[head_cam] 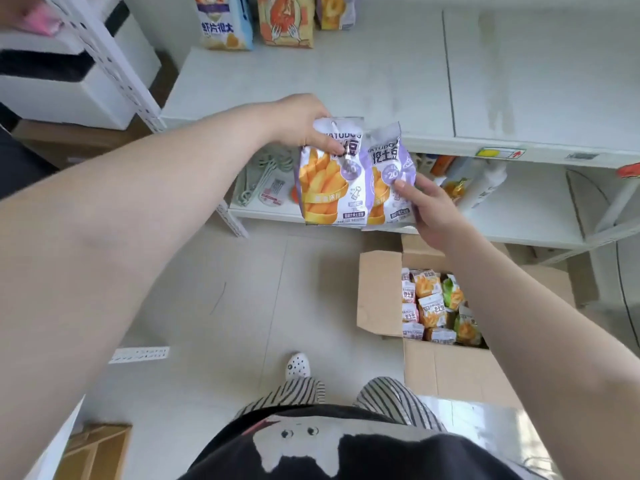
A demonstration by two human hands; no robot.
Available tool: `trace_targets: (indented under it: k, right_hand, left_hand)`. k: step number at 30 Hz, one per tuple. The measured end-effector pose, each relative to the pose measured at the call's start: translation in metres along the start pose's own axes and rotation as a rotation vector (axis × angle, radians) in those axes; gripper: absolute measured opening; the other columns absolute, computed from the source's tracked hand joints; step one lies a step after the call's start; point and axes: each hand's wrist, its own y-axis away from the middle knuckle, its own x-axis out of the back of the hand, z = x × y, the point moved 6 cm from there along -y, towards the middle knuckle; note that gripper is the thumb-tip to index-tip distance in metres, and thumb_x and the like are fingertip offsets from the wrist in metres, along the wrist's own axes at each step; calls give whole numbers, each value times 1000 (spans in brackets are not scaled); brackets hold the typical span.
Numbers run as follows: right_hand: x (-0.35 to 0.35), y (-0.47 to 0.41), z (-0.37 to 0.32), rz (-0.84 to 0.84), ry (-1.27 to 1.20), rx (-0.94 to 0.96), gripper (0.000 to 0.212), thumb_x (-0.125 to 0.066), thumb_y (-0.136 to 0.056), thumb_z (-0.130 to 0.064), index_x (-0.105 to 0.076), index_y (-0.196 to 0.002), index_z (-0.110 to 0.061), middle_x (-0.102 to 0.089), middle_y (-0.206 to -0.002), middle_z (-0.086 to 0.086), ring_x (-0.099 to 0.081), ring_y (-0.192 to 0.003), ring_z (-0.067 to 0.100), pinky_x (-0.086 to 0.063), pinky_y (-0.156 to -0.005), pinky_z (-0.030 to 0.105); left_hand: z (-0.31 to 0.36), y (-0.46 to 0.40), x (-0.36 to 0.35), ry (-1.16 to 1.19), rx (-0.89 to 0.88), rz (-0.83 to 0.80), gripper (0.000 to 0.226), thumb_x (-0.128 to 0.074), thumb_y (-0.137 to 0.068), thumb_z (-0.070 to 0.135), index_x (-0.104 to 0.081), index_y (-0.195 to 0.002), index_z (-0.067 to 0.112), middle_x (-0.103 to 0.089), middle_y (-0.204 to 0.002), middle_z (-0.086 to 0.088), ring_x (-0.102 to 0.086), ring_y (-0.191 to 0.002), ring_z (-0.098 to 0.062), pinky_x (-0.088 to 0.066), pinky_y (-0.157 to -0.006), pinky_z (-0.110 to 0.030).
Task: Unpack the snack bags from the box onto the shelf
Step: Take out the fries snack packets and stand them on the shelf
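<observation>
Two purple-and-white snack bags with yellow fries printed on them hang side by side in front of the white shelf (pixel 346 81). My left hand (pixel 301 123) grips the top of the left bag (pixel 325 188). My right hand (pixel 433 209) pinches the right bag (pixel 388 181) at its right edge, thumb on the front. Below on the floor, the open cardboard box (pixel 377 292) holds several more snack bags (pixel 436 306) in orange, white and green.
Three larger snack bags (pixel 287 22) stand at the back of the top shelf. The lower shelf (pixel 519 216) holds packaged utensils (pixel 266 181) and bottles (pixel 485 181). A perforated upright (pixel 114 71) rises at left. Another carton (pixel 93 452) sits at bottom left on the tiled floor.
</observation>
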Motion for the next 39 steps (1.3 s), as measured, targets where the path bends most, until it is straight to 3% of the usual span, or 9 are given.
trace_targets:
  k: [5, 8, 14, 18, 21, 29, 32, 34, 39]
  right_hand:
    - [-32, -51, -2, 21, 13, -30, 37, -67, -87, -20, -63, -121, -9, -71, -115, 9, -66, -110, 26, -49, -102, 46]
    - [-35, -80, -14, 22, 22, -36, 43, -67, -85, -21, -61, -126, -8, -72, -113, 8, -68, -106, 25, -55, -93, 42]
    - [-32, -149, -59, 5, 43, 3, 27, -60, -93, -11, -63, -120, -8, -76, -98, 5, -73, -88, 23, -58, -75, 36]
    - [-34, -189, -98, -32, 58, 45, 21, -60, -94, -12, -65, -114, -11, -76, -94, 2, -73, -83, 19, -58, -71, 32]
    - [-35, -214, -121, -33, 70, 77, 32, -67, -85, -18, -64, -116, -11, -76, -95, 0, -72, -84, 17, -58, -74, 31]
    - [-32, -278, -146, 69, 14, 170, 26, -65, -90, -6, -63, -115, -10, -72, -102, 8, -70, -87, 21, -58, -74, 32]
    - [-26, -298, -147, 144, 58, 205, 28, -68, -88, -8, -62, -115, -9, -66, -94, 8, -63, -70, 13, -45, -55, 19]
    - [-19, -312, -142, 170, 89, 212, 31, -74, -81, -15, -63, -110, -13, -60, -89, 6, -49, -64, 14, -32, -51, 21]
    - [-7, -329, -125, 141, 149, 160, 43, -76, -71, -21, -59, -106, -2, -50, -86, 10, -40, -66, 14, -28, -57, 27]
  left_hand:
    - [-57, -31, 26, 19, -7, -5, 58, -70, -74, 57, -59, -81, 1, -44, -63, -2, -42, -61, -22, -28, -58, -31]
    - [-71, -56, 39, 32, -21, -5, 64, -71, -74, 57, -61, -91, -4, -43, -66, -3, -41, -65, -21, -26, -58, -31]
    - [-79, -104, 88, -14, 3, 25, 71, -68, -71, 63, -59, -95, -3, -48, -74, -6, -43, -69, -22, -29, -61, -32]
    - [-74, -127, 128, -48, -4, 54, 60, -67, -71, 63, -54, -80, 5, -48, -77, -15, -48, -70, -28, -35, -60, -36]
    - [-76, -146, 150, -60, -23, 82, 53, -68, -76, 57, -40, -65, 13, -36, -65, -2, -34, -56, -17, -21, -50, -33]
    - [-86, -212, 181, -93, -103, 146, 44, -74, -78, 45, -43, -61, 18, -42, -62, 1, -38, -57, -14, -21, -49, -30]
    - [-101, -241, 179, -89, -120, 184, 43, -75, -75, 49, -64, -91, 11, -57, -88, -4, -52, -82, -21, -33, -62, -29]
    - [-109, -258, 172, -55, -135, 199, 61, -76, -74, 47, -62, -121, 10, -58, -116, -5, -53, -108, -22, -40, -85, -30]
    - [-103, -281, 146, -11, -275, 224, 60, -78, -73, 41, -64, -120, 6, -33, -153, -8, -33, -140, -23, -24, -111, -27]
